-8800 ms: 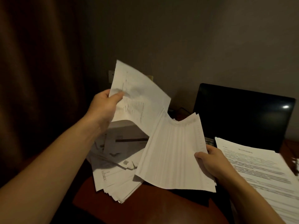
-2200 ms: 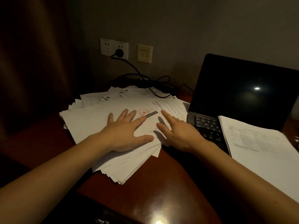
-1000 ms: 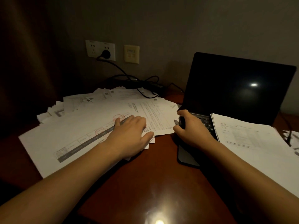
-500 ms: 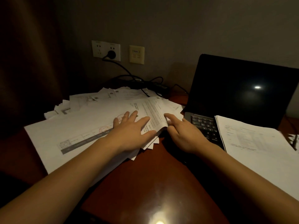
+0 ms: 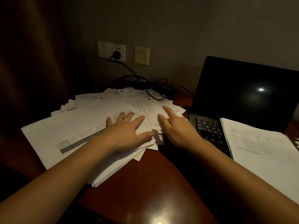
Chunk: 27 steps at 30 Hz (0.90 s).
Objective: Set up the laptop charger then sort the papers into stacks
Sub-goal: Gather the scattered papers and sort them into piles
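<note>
Papers (image 5: 77,131) sprawl unsorted left of the laptop (image 5: 242,97), left hand (image 5: 126,135) and right hand (image 5: 178,133) pressing them flat, open-palmed; charger (image 5: 116,54) plugged in, one stack (image 5: 262,151) formed on its keyboard

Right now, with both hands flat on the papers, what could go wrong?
1. The loose pile is fanned out and seems to reach past the left edge of the desk; a push from the left hand or right hand could slide sheets off.
2. The charger cable lies over the pile's rear sheets; pulling those may snag it.
3. The stack rests across the keyboard of the laptop and could slip.
</note>
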Available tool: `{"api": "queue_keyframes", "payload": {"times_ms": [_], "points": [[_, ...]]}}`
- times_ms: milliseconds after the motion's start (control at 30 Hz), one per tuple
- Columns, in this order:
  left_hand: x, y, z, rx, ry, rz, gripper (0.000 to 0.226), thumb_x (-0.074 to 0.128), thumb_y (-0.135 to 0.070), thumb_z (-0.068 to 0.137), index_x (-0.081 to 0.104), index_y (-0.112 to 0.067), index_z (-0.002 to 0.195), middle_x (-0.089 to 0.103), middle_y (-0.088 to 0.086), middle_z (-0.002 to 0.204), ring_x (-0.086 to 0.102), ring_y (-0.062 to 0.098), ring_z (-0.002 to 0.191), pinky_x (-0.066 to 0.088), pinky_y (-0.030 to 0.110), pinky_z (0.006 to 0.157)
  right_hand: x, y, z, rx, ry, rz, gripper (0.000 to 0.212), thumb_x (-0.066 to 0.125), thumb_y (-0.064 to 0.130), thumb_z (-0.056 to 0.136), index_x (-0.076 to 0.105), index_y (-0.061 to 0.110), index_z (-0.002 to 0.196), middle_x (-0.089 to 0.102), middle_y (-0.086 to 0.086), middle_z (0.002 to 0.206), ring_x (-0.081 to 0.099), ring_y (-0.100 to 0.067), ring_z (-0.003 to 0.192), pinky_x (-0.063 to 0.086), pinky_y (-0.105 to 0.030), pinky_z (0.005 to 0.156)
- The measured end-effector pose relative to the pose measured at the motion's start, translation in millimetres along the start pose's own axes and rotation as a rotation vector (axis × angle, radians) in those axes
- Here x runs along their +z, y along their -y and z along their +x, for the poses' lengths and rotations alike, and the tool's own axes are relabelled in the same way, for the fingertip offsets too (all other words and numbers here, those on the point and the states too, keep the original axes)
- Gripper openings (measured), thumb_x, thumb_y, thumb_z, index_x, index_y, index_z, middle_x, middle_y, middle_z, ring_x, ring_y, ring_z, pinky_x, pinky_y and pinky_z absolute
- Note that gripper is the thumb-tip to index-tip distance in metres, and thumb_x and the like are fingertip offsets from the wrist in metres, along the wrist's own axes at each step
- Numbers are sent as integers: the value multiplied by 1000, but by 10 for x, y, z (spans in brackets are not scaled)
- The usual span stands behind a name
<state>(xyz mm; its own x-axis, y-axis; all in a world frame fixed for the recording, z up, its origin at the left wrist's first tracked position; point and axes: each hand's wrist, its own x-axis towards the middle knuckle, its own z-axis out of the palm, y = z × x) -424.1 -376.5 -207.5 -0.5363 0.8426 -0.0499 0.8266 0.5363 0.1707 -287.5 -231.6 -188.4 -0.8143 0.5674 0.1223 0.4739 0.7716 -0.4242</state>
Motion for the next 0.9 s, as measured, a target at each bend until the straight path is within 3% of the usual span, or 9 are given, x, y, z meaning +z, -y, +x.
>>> {"api": "queue_keyframes", "payload": {"times_ms": [133,267,367,433,533,600,733,800,900], "points": [[3,60,-32,-51,-65,-2,85,13,-85,85,0,-41,157,-5,-2,168,-10,27,153,-3,64,119,-89,-25,-12,96,37,-2,61,24,51,107,14,24,161,50,-15,150,50,-31,134,40,-41,105],[-24,115,-55,-175,-14,2,74,11,-76,93,3,-40,158,-3,0,168,-8,29,154,-5,67,117,-88,154,-215,43,113,-70,58,22,50,108,15,25,160,55,-14,145,54,-32,127,42,-41,101],[-122,120,-89,-1,-101,-128,52,25,-60,102,36,-39,148,34,-1,158,31,21,142,18,59,118,-123,194,-247,32,65,-117,56,27,55,105,38,26,151,64,-11,132,62,-29,116,50,-44,97],[-164,130,-83,-27,-191,-211,44,28,-53,104,49,-34,138,47,-2,146,43,17,130,25,56,115,-168,182,-204,58,0,-37,51,34,55,103,52,23,139,70,-7,120,67,-22,102,55,-43,91],[-99,159,-71,-187,-113,-67,55,19,-58,103,24,-39,154,14,4,166,10,26,152,3,62,117,-197,212,-226,50,124,-67,48,35,47,107,44,20,146,57,-11,143,60,-27,119,50,-41,100],[-75,208,-101,-133,-11,-40,58,20,-61,102,14,-42,156,4,1,168,-1,26,154,-2,62,118,-193,257,-301,10,238,-109,50,32,43,109,38,18,151,47,-11,152,53,-29,129,45,-41,105],[-226,386,-195,6,-118,-215,37,45,-52,100,51,-39,134,51,-7,142,48,17,129,35,49,112,-270,269,-324,73,67,4,43,36,43,106,59,13,126,73,-10,108,73,-25,86,59,-46,85],[-206,389,-201,-48,-243,-286,26,49,-47,99,58,-38,122,60,-5,130,56,16,117,43,46,106,-287,215,-251,127,-6,29,39,44,39,104,65,6,109,74,-9,81,73,-24,65,62,-46,73],[-60,301,-171,-178,-131,-84,58,29,-67,98,30,-41,151,26,5,162,23,27,148,8,60,119,-241,104,-93,88,-55,-12,32,56,37,99,64,14,120,73,-7,109,71,-22,93,59,-40,85]]}}
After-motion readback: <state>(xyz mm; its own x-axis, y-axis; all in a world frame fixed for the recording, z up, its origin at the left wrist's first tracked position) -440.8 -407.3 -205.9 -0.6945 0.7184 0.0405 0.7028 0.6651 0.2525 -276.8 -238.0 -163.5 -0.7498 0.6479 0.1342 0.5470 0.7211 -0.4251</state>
